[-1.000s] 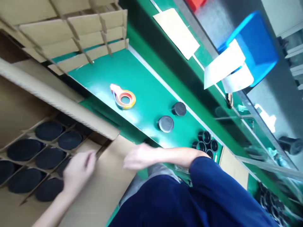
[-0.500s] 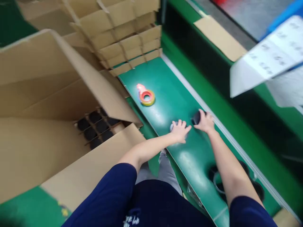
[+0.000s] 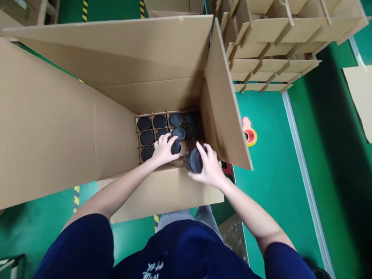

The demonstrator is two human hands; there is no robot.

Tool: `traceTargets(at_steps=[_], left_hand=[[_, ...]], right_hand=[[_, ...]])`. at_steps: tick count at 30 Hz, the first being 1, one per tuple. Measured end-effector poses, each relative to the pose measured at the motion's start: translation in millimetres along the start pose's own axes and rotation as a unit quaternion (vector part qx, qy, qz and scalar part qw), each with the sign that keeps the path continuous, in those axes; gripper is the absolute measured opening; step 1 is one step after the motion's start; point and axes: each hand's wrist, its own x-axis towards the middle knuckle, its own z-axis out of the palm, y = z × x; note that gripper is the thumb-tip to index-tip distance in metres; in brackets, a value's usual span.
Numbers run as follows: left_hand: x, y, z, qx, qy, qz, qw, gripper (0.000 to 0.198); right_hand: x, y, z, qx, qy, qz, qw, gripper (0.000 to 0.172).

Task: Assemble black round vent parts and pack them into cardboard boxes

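Note:
Inside the open cardboard box, a cardboard divider holds several black round-topped jars in its cells. My left hand is down in the box, its fingers closed around a black jar in the front row. My right hand grips another dark jar, tilted, just above the box's front edge at the right. Between the two hands part of an unfilled cell shows. My left hand covers part of the jars beneath it.
Right of the box runs a green workbench with a tape roll on a red dispenser. Stacked cardboard dividers stand at the bench's far end. The box's raised right flap rises between bench and cells.
Both hands have moved left from the bench to the box, each with a dark jar. The view has turned left, so the box is now in the middle.

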Motion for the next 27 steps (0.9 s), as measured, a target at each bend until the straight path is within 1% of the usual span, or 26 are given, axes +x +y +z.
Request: traceTargets(at_steps=[1, 2, 3, 4, 5, 6, 7, 9, 11, 13, 16, 17, 18, 21, 22, 23, 24, 27], left_hand=[[18, -19, 17.0, 0.021, -0.031, -0.001, 0.999, 0.089], [34, -34, 35.8, 0.038, -0.065, 0.008, 0.997, 0.089], [48, -47, 55.1, 0.050, -0.097, 0.027, 0.994, 0.088], [59, -57, 74.3, 0.060, -0.125, 0.052, 0.989, 0.087], [69, -65, 92.6, 0.066, -0.148, 0.081, 0.984, 0.087], [77, -72, 109.5, 0.067, -0.163, 0.110, 0.978, 0.086], [83, -77, 124.8, 0.064, -0.173, 0.135, 0.974, 0.086], [91, -83, 151.1, 0.046, -0.175, 0.164, 0.970, 0.086], [95, -87, 172.6, 0.024, -0.168, 0.177, 0.969, 0.085], [98, -89, 191.1, 0.006, -0.160, 0.186, 0.969, 0.083], [102, -96, 215.0, -0.012, -0.149, 0.190, 0.970, 0.080], [103, -99, 221.9, -0.015, -0.149, 0.189, 0.971, 0.078], [104, -103, 228.1, -0.017, -0.151, 0.187, 0.970, 0.076], [106, -117, 242.2, -0.021, -0.163, 0.188, 0.968, 0.070], [106, -121, 245.2, -0.021, -0.166, 0.189, 0.967, 0.069], [106, -124, 247.6, -0.021, -0.169, 0.191, 0.967, 0.068], [105, -127, 249.3, -0.019, -0.170, 0.192, 0.966, 0.068], [103, -131, 252.0, -0.012, -0.164, 0.191, 0.968, 0.068]], right_hand=[[43, 1, 21, -0.035, -0.007, 0.038, 0.999, 0.124], [83, 8, 43, -0.073, -0.030, 0.080, 0.994, 0.125], [117, 20, 65, -0.112, -0.067, 0.122, 0.984, 0.126], [145, 36, 87, -0.146, -0.114, 0.157, 0.970, 0.127], [165, 53, 107, -0.173, -0.162, 0.184, 0.954, 0.127], [178, 70, 125, -0.192, -0.204, 0.200, 0.939, 0.128], [186, 87, 142, -0.204, -0.237, 0.205, 0.927, 0.128], [188, 113, 169, -0.215, -0.270, 0.198, 0.917, 0.128], [184, 130, 190, -0.218, -0.278, 0.188, 0.916, 0.129], [181, 140, 206, -0.214, -0.277, 0.187, 0.918, 0.129], [181, 148, 220, -0.209, -0.271, 0.202, 0.918, 0.127], [181, 149, 223, -0.211, -0.266, 0.212, 0.916, 0.123], [180, 149, 225, -0.211, -0.261, 0.224, 0.915, 0.115], [177, 146, 230, -0.182, -0.265, 0.249, 0.913, 0.080], [175, 144, 233, -0.168, -0.276, 0.248, 0.913, 0.074], [173, 142, 235, -0.160, -0.289, 0.243, 0.912, 0.073], [171, 140, 238, -0.158, -0.302, 0.238, 0.909, 0.077], [166, 136, 246, -0.162, -0.339, 0.240, 0.895, 0.098]])
